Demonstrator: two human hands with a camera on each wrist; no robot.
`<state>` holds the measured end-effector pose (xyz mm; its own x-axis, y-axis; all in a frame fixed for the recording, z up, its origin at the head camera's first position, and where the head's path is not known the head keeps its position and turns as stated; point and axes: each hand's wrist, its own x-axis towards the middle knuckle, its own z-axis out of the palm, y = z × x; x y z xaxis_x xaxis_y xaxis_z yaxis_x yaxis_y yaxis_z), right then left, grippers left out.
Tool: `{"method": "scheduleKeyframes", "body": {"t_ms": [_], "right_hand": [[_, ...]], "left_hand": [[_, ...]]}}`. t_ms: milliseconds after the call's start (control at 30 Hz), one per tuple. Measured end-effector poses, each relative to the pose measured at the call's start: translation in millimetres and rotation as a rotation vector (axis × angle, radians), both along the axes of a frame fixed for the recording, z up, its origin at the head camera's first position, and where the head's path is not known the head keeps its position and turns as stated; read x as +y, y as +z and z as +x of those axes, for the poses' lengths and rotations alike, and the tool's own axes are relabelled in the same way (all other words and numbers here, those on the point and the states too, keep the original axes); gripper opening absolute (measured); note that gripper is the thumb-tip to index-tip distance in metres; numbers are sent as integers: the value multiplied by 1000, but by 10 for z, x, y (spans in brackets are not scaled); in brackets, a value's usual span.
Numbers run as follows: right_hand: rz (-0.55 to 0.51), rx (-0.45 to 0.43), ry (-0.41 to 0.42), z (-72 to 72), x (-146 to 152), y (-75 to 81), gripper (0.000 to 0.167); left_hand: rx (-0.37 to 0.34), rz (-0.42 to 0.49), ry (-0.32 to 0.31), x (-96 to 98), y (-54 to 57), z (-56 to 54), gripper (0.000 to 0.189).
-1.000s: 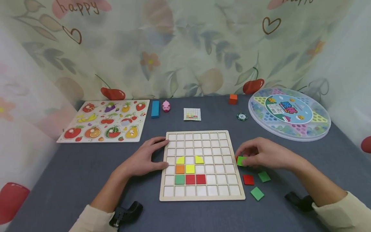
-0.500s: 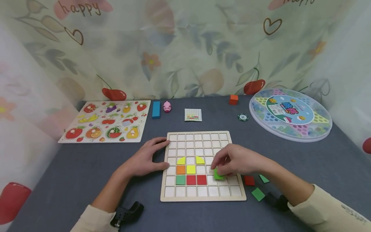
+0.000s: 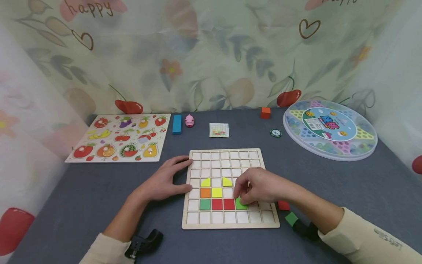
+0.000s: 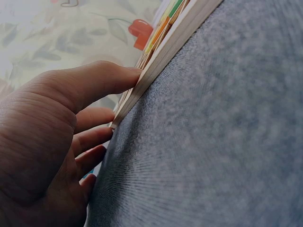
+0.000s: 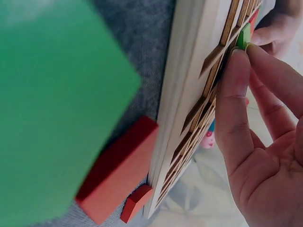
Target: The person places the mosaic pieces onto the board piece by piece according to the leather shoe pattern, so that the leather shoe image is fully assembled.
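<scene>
"How's the grid board [image 3: 230,226] coloured?"

"Pale wood, whitish cells. One row has a dark green tile [image 3: 205,204] at left, then two red tiles [image 3: 217,204], then a light green tile [image 3: 241,205] at right."

"Farther on it?"

"An orange tile [image 3: 205,193], a yellow square tile [image 3: 216,192], two yellow quarter-round tiles [image 3: 227,182]."

"And the far side?"

"Blue block [image 3: 177,124], pink pig figure [image 3: 189,121], orange-red cube [image 3: 265,113]. At right, a round box [image 3: 329,126] shows pastel dotted stars around a blue centre."
</scene>
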<state>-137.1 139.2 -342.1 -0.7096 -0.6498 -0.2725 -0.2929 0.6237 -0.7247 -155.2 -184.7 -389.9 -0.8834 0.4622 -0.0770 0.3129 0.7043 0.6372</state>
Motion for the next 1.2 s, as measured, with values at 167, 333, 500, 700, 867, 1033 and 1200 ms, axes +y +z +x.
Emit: {"method": "scheduleKeyframes", "body": {"t_ms": [167,333,500,700,867,1033,1200], "right_hand": [[23,68,28,7,-17,-3,18],[24,66,23,14,-6,-28,18],[-5,57,8,16,61,-39,15],[-26,20,3,22,183,2,11],[-45,16,11,35,340,40,8],[-43,13,-4,65,563,71,10],[-59,-3,-33,96,817,72,13]], "left_hand": [[2,-3,-1,-5,-2,1,82],[2,0,-4,-6,-12,7,81],[-2,-2,-4,2,-6,8,81],[0,-1,-2,-3,2,9,82],[5,2,-8,-10,2,9,82],[4,4,-4,-8,2,9,81],[7,1,-5,-3,9,6,82]]}}
